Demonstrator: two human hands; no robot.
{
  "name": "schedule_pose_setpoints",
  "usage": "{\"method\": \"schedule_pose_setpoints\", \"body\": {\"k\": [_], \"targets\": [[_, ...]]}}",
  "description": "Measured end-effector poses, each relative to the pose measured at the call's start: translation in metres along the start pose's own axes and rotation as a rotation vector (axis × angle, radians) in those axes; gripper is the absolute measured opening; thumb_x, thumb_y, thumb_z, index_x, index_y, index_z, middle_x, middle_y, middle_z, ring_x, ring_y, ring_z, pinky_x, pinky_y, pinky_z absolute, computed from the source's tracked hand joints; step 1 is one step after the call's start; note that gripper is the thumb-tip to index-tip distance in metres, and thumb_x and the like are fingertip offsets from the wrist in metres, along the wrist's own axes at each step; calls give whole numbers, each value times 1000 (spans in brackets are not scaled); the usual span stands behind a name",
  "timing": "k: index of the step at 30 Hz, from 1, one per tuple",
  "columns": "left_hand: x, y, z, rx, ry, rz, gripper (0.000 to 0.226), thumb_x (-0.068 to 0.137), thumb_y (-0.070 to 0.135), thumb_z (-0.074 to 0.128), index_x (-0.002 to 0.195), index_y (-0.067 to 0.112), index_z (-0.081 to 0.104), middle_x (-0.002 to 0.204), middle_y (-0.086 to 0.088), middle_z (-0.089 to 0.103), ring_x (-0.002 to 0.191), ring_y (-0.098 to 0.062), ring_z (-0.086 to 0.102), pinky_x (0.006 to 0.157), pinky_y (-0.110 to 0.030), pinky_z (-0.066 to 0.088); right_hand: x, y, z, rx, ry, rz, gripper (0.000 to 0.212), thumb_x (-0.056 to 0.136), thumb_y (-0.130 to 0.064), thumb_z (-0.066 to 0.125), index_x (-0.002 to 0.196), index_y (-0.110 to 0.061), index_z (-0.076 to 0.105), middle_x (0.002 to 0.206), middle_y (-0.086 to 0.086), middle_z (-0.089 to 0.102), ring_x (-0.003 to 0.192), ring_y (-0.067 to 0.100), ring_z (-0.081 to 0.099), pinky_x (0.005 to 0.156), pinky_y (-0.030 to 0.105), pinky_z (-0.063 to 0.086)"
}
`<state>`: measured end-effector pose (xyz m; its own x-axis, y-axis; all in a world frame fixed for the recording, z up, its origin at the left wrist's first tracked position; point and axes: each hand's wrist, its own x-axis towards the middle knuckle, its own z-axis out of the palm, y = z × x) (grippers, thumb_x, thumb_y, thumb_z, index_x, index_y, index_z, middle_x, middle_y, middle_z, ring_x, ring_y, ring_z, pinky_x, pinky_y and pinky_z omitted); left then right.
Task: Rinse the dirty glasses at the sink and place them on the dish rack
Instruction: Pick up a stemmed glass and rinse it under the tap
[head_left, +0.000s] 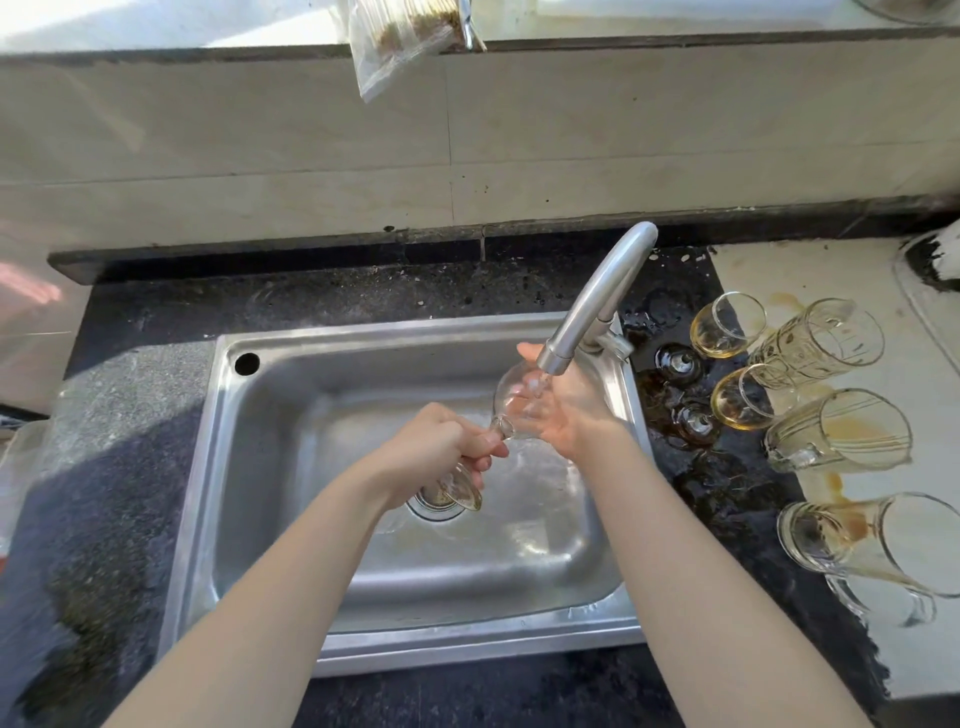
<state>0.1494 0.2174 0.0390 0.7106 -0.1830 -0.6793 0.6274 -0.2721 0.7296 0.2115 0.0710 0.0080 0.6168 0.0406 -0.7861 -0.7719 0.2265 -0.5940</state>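
Wineglass (511, 402) hangs tilted over the sink (208, 467), bowl up and to the right, foot down and to the left above the drain (436, 504). The left hand (441, 447) grips its stem, fingers curled tightly round it just above the foot. The right hand (569, 410) lies spread against the bowl, palm cupping it from the far side, thumb raised. The bowl sits directly under the spout of the steel faucet (597, 301), and water runs onto it. To the right of the sink, five dirty glasses (841, 431) lie on their sides, partly on the dark countertop (130, 467) and partly on a pale surface (831, 265), with amber dregs inside and brownish liquid pooled around them. A clear plastic bag (400, 47) hangs over the ledge above the tiled wall.
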Motion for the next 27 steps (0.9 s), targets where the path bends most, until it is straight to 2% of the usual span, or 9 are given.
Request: {"method": "schedule_pose_setpoints", "body": {"k": [4, 7, 9, 12, 14, 18, 22, 24, 27], "targets": [[7, 0, 3, 72, 67, -7, 20, 92, 10, 58, 80, 0, 71, 52, -2, 53, 43, -9, 52, 53, -22, 37, 6, 14, 6, -602, 285, -431, 27, 84, -37, 64, 76, -12, 58, 75, 5, 62, 73, 28, 64, 72, 41, 54], [11, 2, 13, 243, 116, 4, 27, 92, 12, 54, 69, 2, 63, 52, -7, 54, 32, -5, 46, 41, -14, 35, 6, 26, 11, -718, 368, -607, 37, 75, -39, 66, 92, -9, 54, 91, 6, 57, 86, 25, 54, 77, 35, 45], [10, 1, 14, 432, 142, 50, 32, 91, 17, 53, 61, 6, 57, 50, -7, 56, 34, -8, 46, 38, -15, 33, 10, 22, 5, -635, 361, -489, 29, 73, -35, 69, 79, -10, 56, 76, 3, 57, 72, 25, 54, 63, 32, 42], [9, 0, 10, 600, 156, 124, 37, 91, 20, 53, 55, 10, 50, 49, -4, 50, 42, -14, 43, 44, -21, 29, 10, 10, -6, -72, 310, -232, 23, 77, -24, 72, 64, -12, 58, 65, 6, 51, 59, 22, 49, 53, 29, 42], [9, 1, 11, 429, 103, 106, 36, 91, 16, 55, 55, 9, 55, 47, -3, 51, 35, -7, 44, 43, -18, 32, 13, 10, -9, 128, 249, -199, 20, 78, -23, 74, 71, -12, 59, 68, 4, 50, 60, 16, 48, 62, 31, 47], [13, -4, 8, -349, -92, -83, 16, 91, 8, 53, 86, -3, 63, 51, 1, 49, 39, -9, 48, 47, -21, 39, 12, 11, -8, 288, -96, -162, 24, 69, -30, 80, 77, -13, 64, 76, 3, 54, 67, 17, 57, 67, 30, 51], [13, -20, -1, -949, -368, -283, 33, 60, 8, 84, 85, -4, 66, 52, 4, 48, 37, -7, 47, 45, -20, 49, 2, 13, -3, 477, -367, -115, 45, 29, -39, 95, 63, -15, 76, 75, 2, 67, 81, 23, 64, 87, 39, 48], [12, -23, -1, -1069, -405, -270, 43, 44, 1, 91, 81, -6, 69, 51, 3, 47, 35, -7, 48, 43, -22, 51, -2, 13, 5, 556, -364, -133, 25, 60, -38, 82, 54, -16, 74, 64, 0, 66, 80, 22, 60, 86, 40, 47], [11, -21, 1, -1003, -315, -274, 24, 69, 10, 72, 86, -4, 63, 51, 4, 46, 35, -5, 45, 43, -18, 48, 0, 12, 12, 498, -328, -121, 48, 94, -30, 49, 50, -19, 65, 54, -2, 54, 62, 17, 52, 70, 33, 44]]}}
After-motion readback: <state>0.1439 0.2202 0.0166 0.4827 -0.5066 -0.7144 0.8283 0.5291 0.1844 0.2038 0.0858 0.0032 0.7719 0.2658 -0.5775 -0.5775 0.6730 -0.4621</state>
